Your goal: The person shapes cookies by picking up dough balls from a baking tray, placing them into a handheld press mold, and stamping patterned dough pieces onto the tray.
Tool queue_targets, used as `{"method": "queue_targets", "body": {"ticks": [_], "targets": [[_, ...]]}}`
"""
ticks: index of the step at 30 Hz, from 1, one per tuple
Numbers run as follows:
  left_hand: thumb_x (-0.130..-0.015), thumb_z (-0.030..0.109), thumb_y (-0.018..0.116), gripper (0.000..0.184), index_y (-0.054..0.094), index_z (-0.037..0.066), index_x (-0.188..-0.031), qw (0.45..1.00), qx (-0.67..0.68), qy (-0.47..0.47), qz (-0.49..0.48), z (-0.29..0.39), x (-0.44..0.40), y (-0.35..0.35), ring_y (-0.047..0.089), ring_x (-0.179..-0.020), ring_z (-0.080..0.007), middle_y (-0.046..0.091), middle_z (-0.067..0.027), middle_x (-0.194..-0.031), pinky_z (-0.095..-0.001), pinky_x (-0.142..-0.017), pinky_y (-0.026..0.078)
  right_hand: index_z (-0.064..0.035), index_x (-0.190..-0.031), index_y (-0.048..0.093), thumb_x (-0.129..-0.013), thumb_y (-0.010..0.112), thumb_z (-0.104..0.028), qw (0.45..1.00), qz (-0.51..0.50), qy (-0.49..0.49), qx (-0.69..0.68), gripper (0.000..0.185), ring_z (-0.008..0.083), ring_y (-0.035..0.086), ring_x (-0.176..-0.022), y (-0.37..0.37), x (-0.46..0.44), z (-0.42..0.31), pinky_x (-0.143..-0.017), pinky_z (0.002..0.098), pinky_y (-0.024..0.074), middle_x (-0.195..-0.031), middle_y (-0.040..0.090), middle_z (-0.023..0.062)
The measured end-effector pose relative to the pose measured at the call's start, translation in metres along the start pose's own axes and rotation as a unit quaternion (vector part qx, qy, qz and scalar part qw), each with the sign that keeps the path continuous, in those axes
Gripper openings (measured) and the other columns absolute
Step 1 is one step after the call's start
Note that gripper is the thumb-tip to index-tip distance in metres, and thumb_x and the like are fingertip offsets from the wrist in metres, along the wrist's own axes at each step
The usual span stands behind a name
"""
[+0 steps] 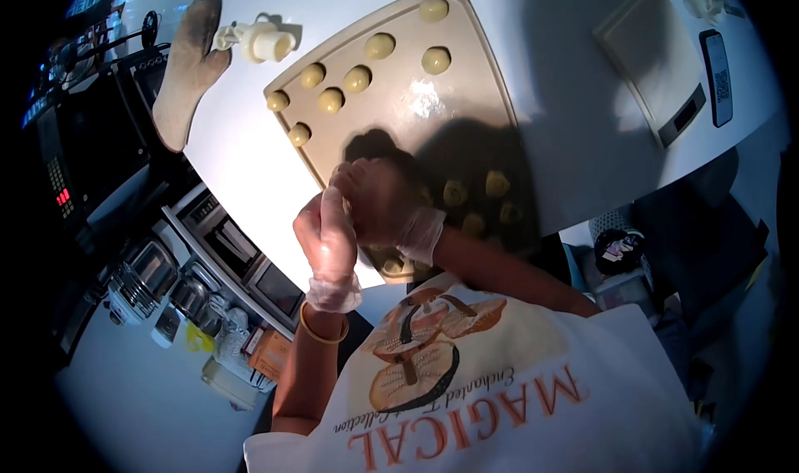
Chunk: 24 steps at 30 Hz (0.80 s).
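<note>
My left hand (327, 236), in a clear plastic glove, is closed, its fingers bent in against my right hand. My right hand (379, 196), gloved too, is closed and meets it over the near left edge of a beige tray (391, 90). Whatever lies between the fingers is hidden. Several pale round dough balls (380, 46) sit on the tray's far side. In the shadow by my right wrist are more dough pieces (455, 192), less smooth in outline. One dough piece (393, 266) lies at the tray's near corner, below my hands.
The white table (558, 98) carries a cloth oven mitt (190, 69) and a white plastic fitting (268, 42) at left. A flat scale (653, 61) and a phone (717, 77) lie at right. Below left, a rack holds metal pots (150, 269).
</note>
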<state>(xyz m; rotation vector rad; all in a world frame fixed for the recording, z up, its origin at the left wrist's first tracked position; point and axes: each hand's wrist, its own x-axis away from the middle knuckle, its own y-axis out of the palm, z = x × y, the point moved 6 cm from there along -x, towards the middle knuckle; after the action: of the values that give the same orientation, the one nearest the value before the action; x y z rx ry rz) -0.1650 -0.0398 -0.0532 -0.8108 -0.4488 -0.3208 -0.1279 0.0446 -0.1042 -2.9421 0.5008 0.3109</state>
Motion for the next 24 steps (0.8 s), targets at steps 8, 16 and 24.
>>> {"method": "queue_targets", "body": {"ticks": [8, 16, 24], "targets": [[-0.093, 0.014, 0.044, 0.036, 0.05, 0.0, -0.061, 0.997, 0.073, 0.018, -0.002, 0.003, -0.006, 0.01, 0.039, -0.055, -0.0065, 0.045, 0.0013, -0.057, -0.0241, -0.05, 0.03, -0.0082, -0.086, 0.048, -0.067, 0.067, -0.025, 0.999, -0.024, 0.018, 0.03, 0.032, 0.0268, 0.056, -0.067, 0.005, 0.0, 0.013, -0.063, 0.0384, 0.0459, -0.08, 0.054, 0.0084], [-0.086, 0.02, 0.049, 0.034, 0.042, 0.006, -0.055, 0.999, 0.034, 0.001, 0.04, -0.001, -0.004, 0.007, 0.035, -0.052, -0.0076, 0.04, 0.0007, -0.054, -0.0266, -0.049, 0.027, -0.0079, -0.088, 0.049, -0.069, 0.067, -0.024, 0.999, -0.019, 0.004, 0.049, 0.031, 0.0255, 0.056, -0.068, 0.005, 0.002, 0.01, -0.062, 0.0375, 0.0444, -0.082, 0.055, 0.0082], [-0.09, 0.021, 0.051, 0.031, 0.053, 0.004, -0.064, 0.991, 0.129, -0.02, 0.023, 0.001, 0.009, -0.01, 0.038, -0.054, -0.0074, 0.044, 0.0034, -0.058, -0.0238, -0.05, 0.031, -0.003, -0.099, 0.053, -0.072, 0.065, -0.03, 0.998, 0.013, -0.05, 0.025, 0.04, 0.0341, 0.057, -0.075, 0.004, 0.009, 0.004, -0.069, 0.0427, 0.0459, -0.086, 0.057, 0.0141]]}}
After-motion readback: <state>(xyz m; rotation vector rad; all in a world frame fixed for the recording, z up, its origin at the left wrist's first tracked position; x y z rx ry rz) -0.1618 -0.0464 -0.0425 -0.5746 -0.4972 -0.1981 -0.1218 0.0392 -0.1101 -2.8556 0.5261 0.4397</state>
